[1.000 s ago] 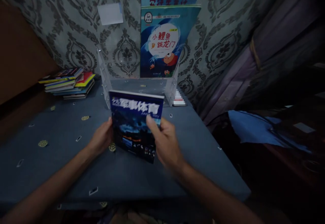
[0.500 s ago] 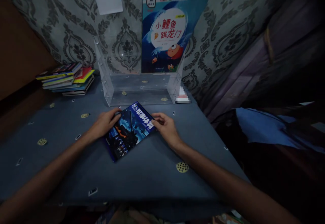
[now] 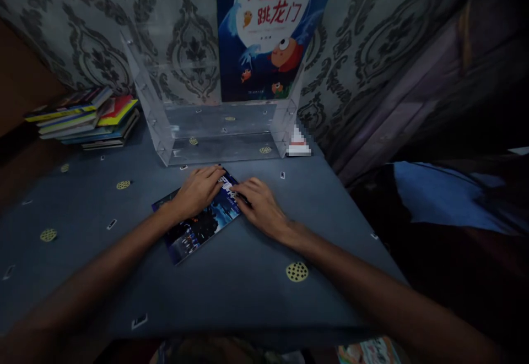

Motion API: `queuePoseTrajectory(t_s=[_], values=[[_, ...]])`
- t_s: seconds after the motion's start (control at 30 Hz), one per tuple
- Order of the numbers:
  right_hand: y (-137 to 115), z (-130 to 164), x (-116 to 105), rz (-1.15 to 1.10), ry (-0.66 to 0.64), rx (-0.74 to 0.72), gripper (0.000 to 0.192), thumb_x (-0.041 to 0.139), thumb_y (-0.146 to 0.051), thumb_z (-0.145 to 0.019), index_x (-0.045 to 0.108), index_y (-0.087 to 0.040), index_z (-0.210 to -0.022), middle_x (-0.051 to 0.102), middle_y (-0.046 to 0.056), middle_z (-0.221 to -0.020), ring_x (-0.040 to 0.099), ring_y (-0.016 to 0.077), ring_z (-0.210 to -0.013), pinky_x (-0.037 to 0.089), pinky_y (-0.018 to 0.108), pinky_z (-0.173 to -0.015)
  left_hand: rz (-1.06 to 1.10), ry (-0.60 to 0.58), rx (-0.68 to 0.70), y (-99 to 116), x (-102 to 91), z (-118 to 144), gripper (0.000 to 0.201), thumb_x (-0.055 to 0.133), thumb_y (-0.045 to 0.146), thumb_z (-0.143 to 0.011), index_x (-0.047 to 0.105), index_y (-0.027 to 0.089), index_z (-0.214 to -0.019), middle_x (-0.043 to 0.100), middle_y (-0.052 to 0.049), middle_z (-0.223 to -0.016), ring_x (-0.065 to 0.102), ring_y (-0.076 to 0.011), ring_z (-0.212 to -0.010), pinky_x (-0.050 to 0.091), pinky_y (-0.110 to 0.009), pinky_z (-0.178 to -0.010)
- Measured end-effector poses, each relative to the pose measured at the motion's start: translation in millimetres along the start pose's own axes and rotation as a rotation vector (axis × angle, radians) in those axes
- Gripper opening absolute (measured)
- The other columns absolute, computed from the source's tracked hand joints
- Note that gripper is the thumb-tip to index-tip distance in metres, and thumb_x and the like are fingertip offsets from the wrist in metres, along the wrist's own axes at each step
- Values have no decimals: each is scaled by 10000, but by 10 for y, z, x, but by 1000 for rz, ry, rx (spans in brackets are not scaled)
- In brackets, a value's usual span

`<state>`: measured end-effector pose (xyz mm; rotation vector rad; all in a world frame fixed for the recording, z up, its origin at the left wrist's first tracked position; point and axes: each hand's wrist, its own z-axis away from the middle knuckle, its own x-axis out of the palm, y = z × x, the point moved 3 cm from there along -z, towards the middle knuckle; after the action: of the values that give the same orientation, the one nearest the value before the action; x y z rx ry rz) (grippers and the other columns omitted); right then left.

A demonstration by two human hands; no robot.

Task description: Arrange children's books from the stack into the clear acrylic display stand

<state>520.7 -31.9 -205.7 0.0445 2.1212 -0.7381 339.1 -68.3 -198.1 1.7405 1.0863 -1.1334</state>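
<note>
We are looking at a thin dark blue magazine (image 3: pixel 194 226) that is lying flat, cover up, on the worktop (image 3: pixel 231 276). It is sitting askew, its far corner pointing away from us and its near corner angling down to our left. Its cover is showing a night scene in deep blues with orange glints and white lettering, partly hidden under both our hands. It is lying closed, just in front of the clear stand.

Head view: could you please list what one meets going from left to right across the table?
Book stack → left hand on the magazine → right hand → blurred small object.
</note>
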Motion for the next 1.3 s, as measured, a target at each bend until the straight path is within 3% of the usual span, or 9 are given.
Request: queuePoseTrajectory(t_s=[0.17,0.5,0.67,0.8,0.93,1.1,1.3], values=[[75,78,-104,32,-9,-2,246,535,-111,-951,708,-218,-1089,752,46,-920,619,215,-862,481,373,-833,-5,20,0,7,14,11,322,403,260,-1034,580,162,-1285,639,-127,-1342,576,-252,-1286,477,-429,-1034],[-125,220,-201,252,98,-99,197,566,-140,-957,703,-203,-829,716,36,-709,600,187,-704,443,322,-743,-18,79,12,14,78,43,333,401,243,-1026,592,164,-1288,635,-137,-1353,587,-248,-1273,494,-436,-1032],[2,179,-221,2,94,126,175,569,-208,-945,737,-213,-896,730,39,-761,661,181,-719,488,288,-680,-37,58,7,-16,71,35,340,420,229,-1015,610,171,-1291,637,-134,-1363,590,-245,-1277,490,-445,-1041],[204,136,-184,-366,113,370,181,571,-290,-916,724,-209,-863,763,29,-745,717,191,-704,519,283,-650,-19,-20,66,208,-13,85,344,410,243,-1033,621,167,-1294,639,-136,-1366,576,-260,-1300,460,-479,-1066],[331,128,-151,-541,190,476,242,589,-396,-888,715,-189,-869,751,30,-681,702,178,-627,530,278,-630,32,-95,212,587,-80,204,350,402,245,-1041,611,180,-1315,652,-124,-1337,574,-254,-1292,474,-461,-1038],[330,133,-147,-570,220,488,303,591,-473,-875,696,-190,-843,736,27,-663,683,165,-607,520,263,-593,16,-92,275,740,-72,284,333,409,236,-1041,637,199,-1281,648,-120,-1331,570,-257,-1284,471,-451,-1014],[207,146,-186,-385,172,400,191,551,-293,-896,710,-190,-869,766,33,-743,731,183,-705,529,267,-653,-31,-85,300,726,-41,271,323,421,225,-1031,633,173,-1270,638,-144,-1346,569,-281,-1294,473,-469,-1016]])
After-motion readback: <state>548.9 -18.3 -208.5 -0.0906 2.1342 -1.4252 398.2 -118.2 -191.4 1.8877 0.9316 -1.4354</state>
